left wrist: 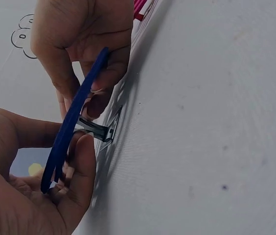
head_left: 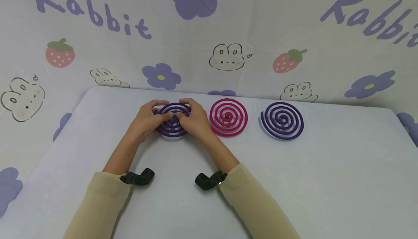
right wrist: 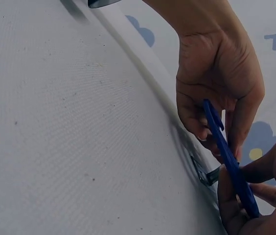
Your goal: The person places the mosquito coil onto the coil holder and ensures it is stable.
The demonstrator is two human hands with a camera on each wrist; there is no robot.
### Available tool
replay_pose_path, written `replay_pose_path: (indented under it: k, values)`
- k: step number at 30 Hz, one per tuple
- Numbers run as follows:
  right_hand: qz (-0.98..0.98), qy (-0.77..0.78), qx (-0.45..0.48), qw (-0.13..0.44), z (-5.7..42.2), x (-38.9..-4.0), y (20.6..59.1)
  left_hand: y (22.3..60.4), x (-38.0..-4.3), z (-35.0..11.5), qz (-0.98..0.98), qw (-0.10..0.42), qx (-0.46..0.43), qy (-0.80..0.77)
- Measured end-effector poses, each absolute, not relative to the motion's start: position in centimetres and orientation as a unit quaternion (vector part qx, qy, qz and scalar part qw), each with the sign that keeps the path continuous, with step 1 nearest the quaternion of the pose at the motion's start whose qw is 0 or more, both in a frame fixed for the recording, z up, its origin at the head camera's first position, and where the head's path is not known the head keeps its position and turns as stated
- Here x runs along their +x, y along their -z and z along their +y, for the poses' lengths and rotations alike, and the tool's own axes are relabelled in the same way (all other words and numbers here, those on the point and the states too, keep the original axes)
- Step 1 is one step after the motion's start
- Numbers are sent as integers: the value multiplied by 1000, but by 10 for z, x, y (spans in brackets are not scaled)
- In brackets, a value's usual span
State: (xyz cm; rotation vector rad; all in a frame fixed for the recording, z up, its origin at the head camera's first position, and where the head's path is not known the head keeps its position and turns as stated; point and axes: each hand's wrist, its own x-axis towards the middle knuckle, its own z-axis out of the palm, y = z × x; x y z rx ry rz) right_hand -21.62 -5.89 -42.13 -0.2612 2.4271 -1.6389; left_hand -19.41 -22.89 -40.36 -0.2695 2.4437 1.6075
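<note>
A dark blue spiral mosquito coil (head_left: 173,134) is held from both sides at the back of the table. My left hand (head_left: 147,119) pinches its left part, thumb on the upper face and fingers beneath. On the opposite side my right hand (head_left: 196,120) pinches it in the same way. Seen edge-on in the left wrist view, the coil (left wrist: 67,132) sits over a small metal stand (left wrist: 99,129) whose base is at the white surface. The right wrist view also shows the stand (right wrist: 207,176) under the coil's middle. Whether the stand's tip is fixed in the coil is hidden by fingers.
To the right, a pink coil (head_left: 240,128) is raised on a metal stand. Farther right is another dark blue coil (head_left: 295,132). A white table (head_left: 169,202) lies below, and a printed cloth (head_left: 261,21) hangs behind its back edge.
</note>
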Motion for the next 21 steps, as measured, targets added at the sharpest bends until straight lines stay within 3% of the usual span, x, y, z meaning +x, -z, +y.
replay_pose_path:
  k: [21]
  values:
    - [854,503,-114,71,-57,-218,414,401,-194,-231,826,118,-92,-543]
